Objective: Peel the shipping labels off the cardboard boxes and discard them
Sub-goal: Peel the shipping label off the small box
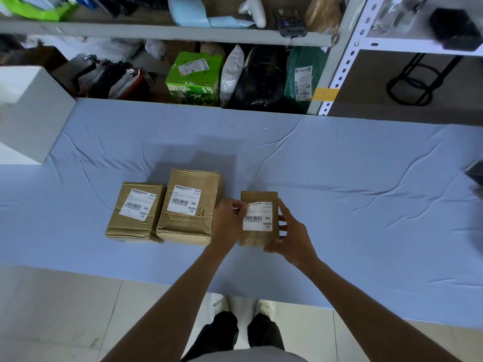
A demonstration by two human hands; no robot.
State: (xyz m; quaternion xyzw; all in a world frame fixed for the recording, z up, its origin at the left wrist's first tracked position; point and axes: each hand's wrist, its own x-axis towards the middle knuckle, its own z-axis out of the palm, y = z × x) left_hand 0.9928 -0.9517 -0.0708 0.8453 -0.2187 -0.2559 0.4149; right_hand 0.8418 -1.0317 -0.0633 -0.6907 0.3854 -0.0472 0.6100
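Three brown cardboard boxes stand in a row on the blue-covered table (339, 178). The left box (130, 226) and the middle box (183, 226) each carry a flat white shipping label (138, 205) (185, 202). The small right box (257, 237) has a white label (258, 218) whose top left corner is lifted off the cardboard. My left hand (227, 223) pinches that lifted corner. My right hand (290, 233) grips the right side and lower corner of the small box.
A white block (28, 111) sits at the table's far left. Behind the table, metal shelves (337, 64) hold a green carton (193, 79), bags and parcels. A dark object (477, 173) lies at the right edge. My feet stand on the tiled floor below the table's near edge.
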